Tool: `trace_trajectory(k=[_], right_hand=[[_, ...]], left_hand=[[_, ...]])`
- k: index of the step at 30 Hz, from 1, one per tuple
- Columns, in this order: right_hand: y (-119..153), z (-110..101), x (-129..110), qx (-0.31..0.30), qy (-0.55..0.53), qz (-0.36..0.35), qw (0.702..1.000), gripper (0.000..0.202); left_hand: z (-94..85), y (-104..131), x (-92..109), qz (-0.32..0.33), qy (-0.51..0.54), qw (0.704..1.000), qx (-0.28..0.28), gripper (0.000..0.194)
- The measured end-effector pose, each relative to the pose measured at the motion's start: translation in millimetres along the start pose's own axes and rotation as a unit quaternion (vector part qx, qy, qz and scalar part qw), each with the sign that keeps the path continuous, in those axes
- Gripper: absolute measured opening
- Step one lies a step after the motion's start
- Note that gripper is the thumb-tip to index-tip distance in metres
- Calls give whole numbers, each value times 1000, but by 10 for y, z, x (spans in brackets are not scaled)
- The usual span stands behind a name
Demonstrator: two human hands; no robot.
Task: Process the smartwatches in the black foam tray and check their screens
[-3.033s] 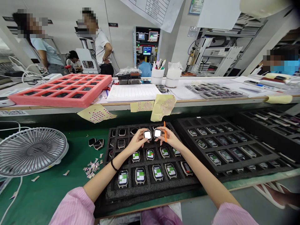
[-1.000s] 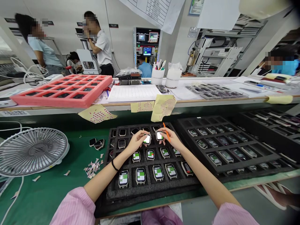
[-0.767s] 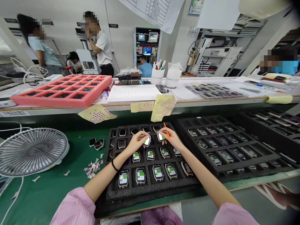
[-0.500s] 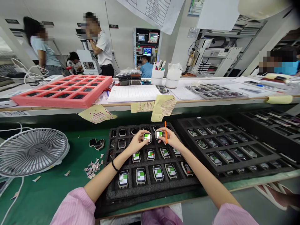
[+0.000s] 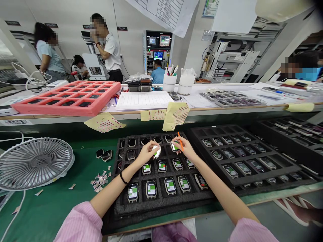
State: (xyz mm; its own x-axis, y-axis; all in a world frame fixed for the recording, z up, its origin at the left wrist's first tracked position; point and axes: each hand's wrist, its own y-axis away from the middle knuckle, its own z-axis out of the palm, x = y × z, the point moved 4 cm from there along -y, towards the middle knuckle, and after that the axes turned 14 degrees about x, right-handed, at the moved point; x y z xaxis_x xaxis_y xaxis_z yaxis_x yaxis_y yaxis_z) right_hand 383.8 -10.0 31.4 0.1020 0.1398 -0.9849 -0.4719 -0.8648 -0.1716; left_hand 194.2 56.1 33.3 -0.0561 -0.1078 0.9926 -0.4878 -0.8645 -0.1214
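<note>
Over the black foam tray (image 5: 161,206), my left hand (image 5: 148,152) grips a smartwatch (image 5: 156,153) whose screen is lit white and green, tilted to the side. Facing it, my right hand (image 5: 186,149) has another lit smartwatch (image 5: 174,146) in its fingers. An orange pen-like stick (image 5: 180,141) is also held in the right hand, slanting up past the fingers. Below both hands, several watches lie in the tray's compartments, many with green and white screens. One watch (image 5: 201,181) at the front right shows a darker screen with red on it.
To the right stands a second black foam tray (image 5: 248,176) of watches. A white fan (image 5: 40,163) and small loose strips (image 5: 100,181) occupy the green mat at left. Behind runs a raised shelf with a pink foam tray (image 5: 58,109). Other people are in the background.
Both watches have turned in my hands, the left one now tilted sideways. My right hand has shifted slightly right, and the orange stick leans more to the left.
</note>
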Motion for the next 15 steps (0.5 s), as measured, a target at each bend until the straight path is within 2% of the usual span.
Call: trace_trajectory(k=[8,15], right_hand=[[-8,-16,-16,32,-12,-3,999,32],[5,13,-8,8,-21,-11,1000,43]], left_hand=[[24,-2,-14,3,21,999,-29,41],[31,22,-1,22,20,999,-30,42]])
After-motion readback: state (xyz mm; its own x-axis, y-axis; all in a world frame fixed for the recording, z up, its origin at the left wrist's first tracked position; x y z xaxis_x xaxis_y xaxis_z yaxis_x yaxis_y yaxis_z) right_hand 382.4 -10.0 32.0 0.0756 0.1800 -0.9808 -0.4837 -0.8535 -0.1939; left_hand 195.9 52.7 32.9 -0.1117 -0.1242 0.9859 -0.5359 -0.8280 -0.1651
